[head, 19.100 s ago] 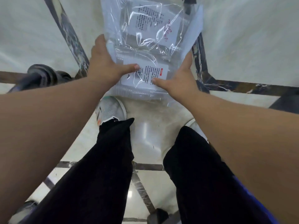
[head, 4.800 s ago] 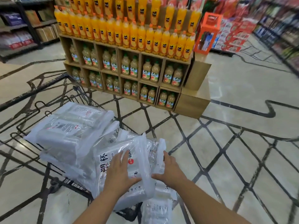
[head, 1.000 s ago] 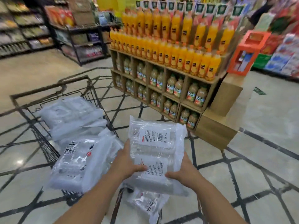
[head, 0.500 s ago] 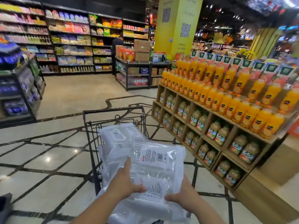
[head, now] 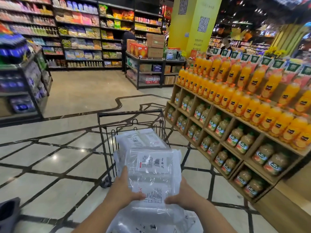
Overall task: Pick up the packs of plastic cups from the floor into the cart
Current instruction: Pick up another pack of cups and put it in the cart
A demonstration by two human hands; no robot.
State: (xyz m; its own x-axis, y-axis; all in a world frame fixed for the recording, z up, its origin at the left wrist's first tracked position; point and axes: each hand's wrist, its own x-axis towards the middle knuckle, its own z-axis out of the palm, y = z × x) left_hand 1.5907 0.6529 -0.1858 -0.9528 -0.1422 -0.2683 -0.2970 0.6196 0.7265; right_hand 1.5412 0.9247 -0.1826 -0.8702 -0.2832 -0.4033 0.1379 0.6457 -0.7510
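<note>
The left hand (head: pixel 125 190) and right hand (head: pixel 182 193) grip the near end of one clear pack of plastic cups (head: pixel 153 172), one on each side, thumbs on top and fingers curled under. A second ago this pack hung over the floor beside the shopping cart (head: pixel 129 113). Now it is raised and squared up with the basket straight beyond the hands, above the stacked pack (head: pixel 139 138) already lying inside. That suggests the carry is nearly over and laying it down is what remains.

Below the wrists lies another pack (head: pixel 151 222); I cannot tell whether it sits in the cart or on the floor.

Between the thumbs the held pack carries a white label with a barcode, a small red mark and dense print too fine to read. The stacked pack beyond has a similar barcoded label.

To the right of the hands stands a display of orange juice bottles (head: pixel 235 98) with dark labels I cannot read. Far beyond, a yellow pillar (head: pixel 193 22) shows QR codes.
</note>
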